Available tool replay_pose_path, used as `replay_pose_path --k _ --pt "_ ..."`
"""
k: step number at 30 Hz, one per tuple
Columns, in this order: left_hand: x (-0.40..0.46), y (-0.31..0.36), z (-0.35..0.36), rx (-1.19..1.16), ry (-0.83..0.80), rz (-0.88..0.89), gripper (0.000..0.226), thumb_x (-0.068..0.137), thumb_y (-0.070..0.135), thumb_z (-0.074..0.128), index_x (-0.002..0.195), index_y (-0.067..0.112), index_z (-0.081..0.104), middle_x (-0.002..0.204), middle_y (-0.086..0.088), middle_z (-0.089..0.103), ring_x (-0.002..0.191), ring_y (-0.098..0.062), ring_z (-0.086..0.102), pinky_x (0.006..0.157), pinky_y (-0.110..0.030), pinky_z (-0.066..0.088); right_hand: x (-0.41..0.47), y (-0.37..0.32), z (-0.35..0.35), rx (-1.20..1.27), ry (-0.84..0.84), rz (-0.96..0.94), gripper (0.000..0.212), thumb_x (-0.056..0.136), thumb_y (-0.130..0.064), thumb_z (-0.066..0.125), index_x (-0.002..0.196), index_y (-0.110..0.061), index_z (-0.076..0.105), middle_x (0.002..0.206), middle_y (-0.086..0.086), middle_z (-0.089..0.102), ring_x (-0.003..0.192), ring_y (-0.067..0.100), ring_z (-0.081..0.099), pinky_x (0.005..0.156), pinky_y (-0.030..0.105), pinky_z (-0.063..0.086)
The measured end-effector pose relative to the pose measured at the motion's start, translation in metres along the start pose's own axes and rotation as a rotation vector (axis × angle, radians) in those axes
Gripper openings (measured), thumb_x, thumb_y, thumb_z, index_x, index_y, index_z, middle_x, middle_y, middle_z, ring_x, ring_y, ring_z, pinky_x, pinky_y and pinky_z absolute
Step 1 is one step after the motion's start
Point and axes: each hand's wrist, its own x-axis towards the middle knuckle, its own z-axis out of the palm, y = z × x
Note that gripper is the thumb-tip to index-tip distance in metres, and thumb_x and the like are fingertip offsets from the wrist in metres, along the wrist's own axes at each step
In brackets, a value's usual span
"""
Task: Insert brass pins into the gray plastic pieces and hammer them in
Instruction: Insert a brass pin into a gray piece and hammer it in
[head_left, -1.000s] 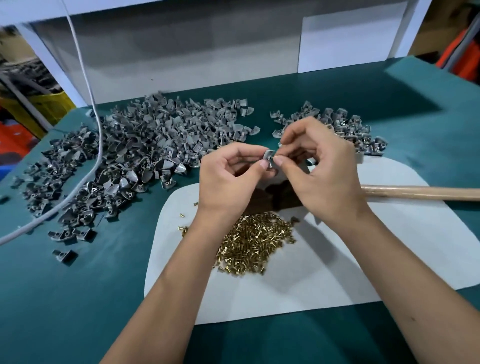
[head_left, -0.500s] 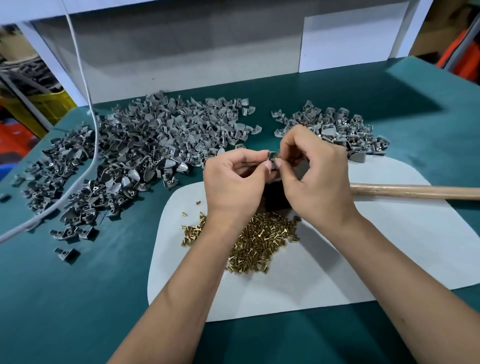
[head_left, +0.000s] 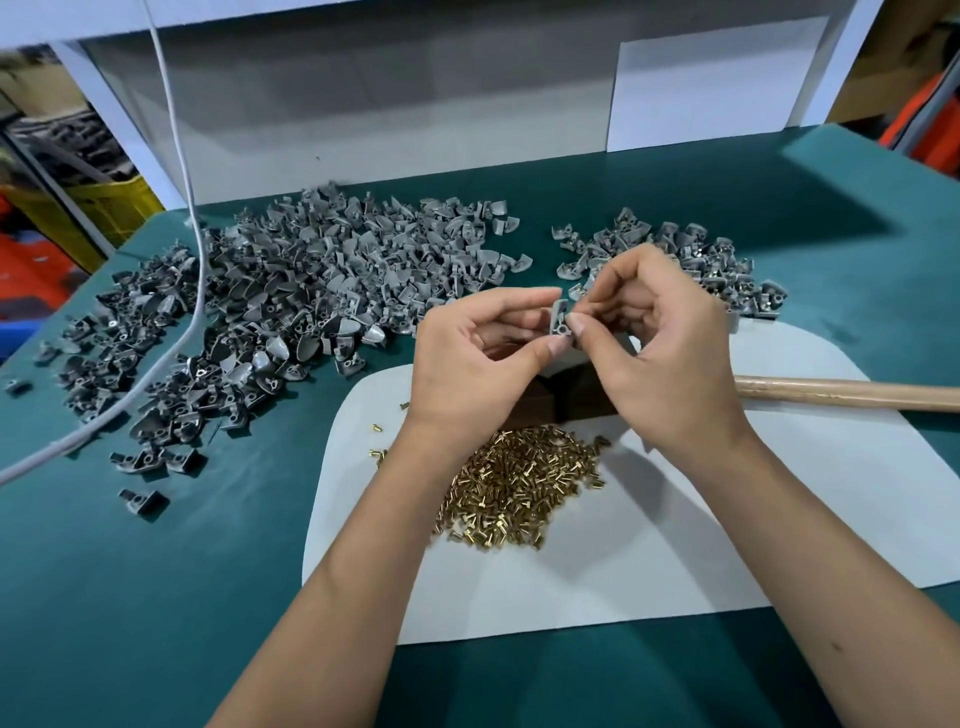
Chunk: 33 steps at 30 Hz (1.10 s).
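My left hand (head_left: 478, 358) pinches a small gray plastic piece (head_left: 559, 318) between thumb and forefinger, raised above the table. My right hand (head_left: 665, 343) meets it from the right, thumb and forefinger tips pinched against the piece at its round hole. No pin shows between those fingertips. A heap of brass pins (head_left: 519, 483) lies on the white mat (head_left: 779, 499) just below my wrists. The hammer lies across the mat. Its dark head (head_left: 566, 400) is under my hands and its wooden handle (head_left: 841, 393) points right.
A large pile of gray pieces (head_left: 311, 291) covers the green table (head_left: 130, 597) at the left, and a smaller pile (head_left: 711, 260) lies behind my right hand. A white cable (head_left: 193, 218) hangs across the left pile. A white panel stands at the back.
Both hands stay together on the gray piece at about the same spot. The fingertips have shifted slightly, and more of the piece shows now.
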Motion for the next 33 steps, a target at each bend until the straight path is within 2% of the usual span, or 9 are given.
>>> replay_pose_path --k 3,7,12,17,20,22,24,28,33 --pt "0.001 0.000 -0.003 -0.021 -0.021 0.017 0.035 0.076 -0.005 0.084 0.109 0.007 0.076 0.096 -0.008 0.078 0.090 -0.017 0.075 0.086 -0.027 0.058 0.000 0.002 -0.003 0.043 -0.041 0.023 0.020 0.087 -0.004 0.075 0.101 -0.012 0.063 0.088 -0.006 0.071 0.087 0.015 0.072 0.076 0.026 0.058" --pt "0.002 -0.002 -0.006 -0.048 -0.044 0.026 0.035 0.077 -0.006 0.083 0.110 0.003 0.075 0.097 -0.009 0.079 0.089 -0.017 0.075 0.084 -0.027 0.059 0.000 0.002 -0.006 -0.019 -0.069 -0.011 0.022 0.087 -0.002 0.075 0.106 -0.013 0.072 0.093 -0.009 0.074 0.091 0.009 0.073 0.083 0.026 0.059" --pt "0.001 -0.003 -0.006 -0.081 -0.072 0.019 0.032 0.081 -0.006 0.080 0.113 -0.001 0.074 0.101 -0.014 0.078 0.094 -0.033 0.075 0.091 -0.045 0.060 0.003 0.003 -0.010 -0.180 0.001 -0.179 0.009 0.088 -0.010 0.078 0.096 -0.010 0.078 0.090 -0.005 0.075 0.085 0.004 0.069 0.081 0.023 0.056" --pt "0.001 -0.002 -0.009 -0.145 -0.101 -0.024 0.016 0.093 0.002 0.069 0.108 -0.001 0.074 0.090 -0.016 0.077 0.077 -0.026 0.074 0.071 -0.038 0.064 0.004 0.002 -0.011 -0.242 -0.017 -0.291 0.007 0.091 -0.010 0.076 0.095 -0.006 0.079 0.090 0.003 0.073 0.084 0.013 0.066 0.078 0.026 0.053" --pt "0.002 -0.004 -0.006 -0.163 -0.075 -0.066 0.019 0.099 0.010 0.062 0.099 -0.004 0.075 0.085 -0.020 0.074 0.068 -0.025 0.072 0.065 -0.033 0.062 0.003 0.000 -0.008 -0.249 -0.031 -0.302 0.004 0.091 -0.008 0.075 0.092 -0.005 0.078 0.087 0.003 0.070 0.080 0.014 0.062 0.074 0.025 0.051" --pt "0.002 -0.005 -0.005 -0.185 -0.065 -0.076 0.020 0.100 0.012 0.061 0.099 0.000 0.076 0.084 -0.015 0.074 0.069 -0.022 0.071 0.066 -0.030 0.060 0.002 -0.001 -0.007 -0.253 -0.030 -0.288 0.003 0.092 -0.007 0.073 0.091 -0.005 0.075 0.085 0.003 0.068 0.080 0.013 0.060 0.074 0.023 0.048" --pt "0.003 -0.006 -0.006 -0.229 -0.076 -0.076 0.016 0.098 0.008 0.064 0.108 0.003 0.076 0.092 -0.014 0.076 0.076 -0.022 0.073 0.071 -0.030 0.061 0.001 -0.001 -0.007 -0.249 -0.029 -0.262 0.004 0.092 -0.006 0.072 0.089 -0.004 0.074 0.085 0.002 0.067 0.079 0.013 0.059 0.074 0.022 0.047" --pt "0.003 -0.008 -0.009 -0.287 -0.125 -0.053 0.032 0.090 -0.001 0.072 0.122 0.003 0.071 0.098 -0.020 0.076 0.086 -0.026 0.074 0.078 -0.034 0.062 0.001 -0.001 -0.007 -0.239 -0.027 -0.224 0.006 0.093 -0.005 0.070 0.088 -0.004 0.072 0.084 0.001 0.066 0.078 0.010 0.056 0.072 0.017 0.044" --pt "0.004 -0.007 -0.010 -0.288 -0.142 -0.025 0.032 0.081 -0.005 0.078 0.112 0.002 0.073 0.095 -0.015 0.078 0.086 -0.024 0.074 0.078 -0.031 0.061 -0.001 -0.002 -0.004 -0.222 -0.043 -0.225 0.005 0.092 -0.004 0.070 0.087 -0.004 0.072 0.084 0.002 0.066 0.078 0.015 0.059 0.072 0.021 0.045"
